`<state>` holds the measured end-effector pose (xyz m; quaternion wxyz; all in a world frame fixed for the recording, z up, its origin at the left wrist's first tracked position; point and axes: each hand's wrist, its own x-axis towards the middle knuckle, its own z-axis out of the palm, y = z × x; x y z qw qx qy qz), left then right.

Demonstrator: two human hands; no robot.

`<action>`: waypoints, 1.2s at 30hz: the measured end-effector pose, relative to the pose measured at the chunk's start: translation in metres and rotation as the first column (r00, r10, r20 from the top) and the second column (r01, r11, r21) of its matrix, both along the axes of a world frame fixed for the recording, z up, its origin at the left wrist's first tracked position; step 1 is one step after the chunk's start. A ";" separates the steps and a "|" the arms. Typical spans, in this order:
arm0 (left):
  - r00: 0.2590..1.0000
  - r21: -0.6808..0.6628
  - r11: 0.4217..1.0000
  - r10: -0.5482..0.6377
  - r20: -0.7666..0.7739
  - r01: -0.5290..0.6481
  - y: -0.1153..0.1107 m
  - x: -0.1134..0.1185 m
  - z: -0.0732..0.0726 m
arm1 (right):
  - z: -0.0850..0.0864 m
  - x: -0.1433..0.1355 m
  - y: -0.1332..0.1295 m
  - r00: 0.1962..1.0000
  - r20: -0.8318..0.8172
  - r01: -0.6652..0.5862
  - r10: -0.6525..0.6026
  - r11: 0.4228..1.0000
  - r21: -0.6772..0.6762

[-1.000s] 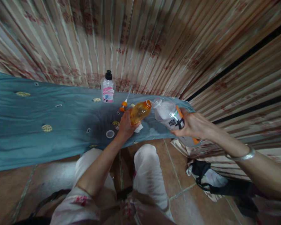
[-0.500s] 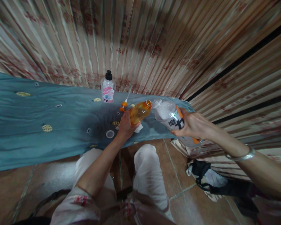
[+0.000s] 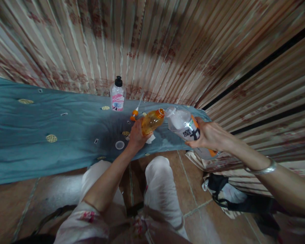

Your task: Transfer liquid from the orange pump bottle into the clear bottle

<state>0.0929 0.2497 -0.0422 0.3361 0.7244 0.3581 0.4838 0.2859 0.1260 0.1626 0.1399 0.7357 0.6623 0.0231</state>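
Note:
My left hand (image 3: 138, 136) is wrapped round an amber see-through bottle (image 3: 151, 122), tilted with its open mouth to the right. My right hand (image 3: 207, 136) grips a larger clear plastic bottle (image 3: 181, 124) with an orange and white label, tipped to the left. The two open mouths meet or nearly meet; whether liquid passes between them I cannot tell. Just beyond my left hand lies an orange pump top (image 3: 134, 114) with a pale tube. A round whitish cap or lid (image 3: 119, 145) rests near the cloth's front edge, and a white scrap (image 3: 150, 139) is under the amber bottle.
A clear bottle with a black cap and pink label (image 3: 117, 96) stands at the back of the blue cloth (image 3: 73, 127). Pleated curtains (image 3: 132, 44) hang behind and to the right. Dark and white bags or cloths (image 3: 226, 191) lie on the tiled floor (image 3: 195, 193).

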 end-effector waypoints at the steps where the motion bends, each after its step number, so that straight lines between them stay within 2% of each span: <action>1: 1.000 -0.004 1.000 0.000 0.006 0.000 0.000 0.000 -0.001 | 0.000 0.000 0.000 1.000 -0.001 0.002 -0.002 1.000 0.001; 9: 1.000 -0.014 1.000 0.009 0.005 -0.009 0.001 0.000 -0.002 | 0.001 -0.001 -0.001 1.000 -0.014 0.002 -0.002 1.000 0.004; 16: 1.000 0.006 1.000 0.001 0.003 -0.001 0.000 -0.001 -0.001 | 0.010 -0.009 0.001 1.000 -0.008 0.026 -0.026 0.995 -0.096; 36: 1.000 0.005 1.000 0.003 -0.005 -0.003 0.000 -0.001 0.000 | 0.012 -0.012 0.001 0.999 -0.005 0.036 -0.036 0.993 -0.114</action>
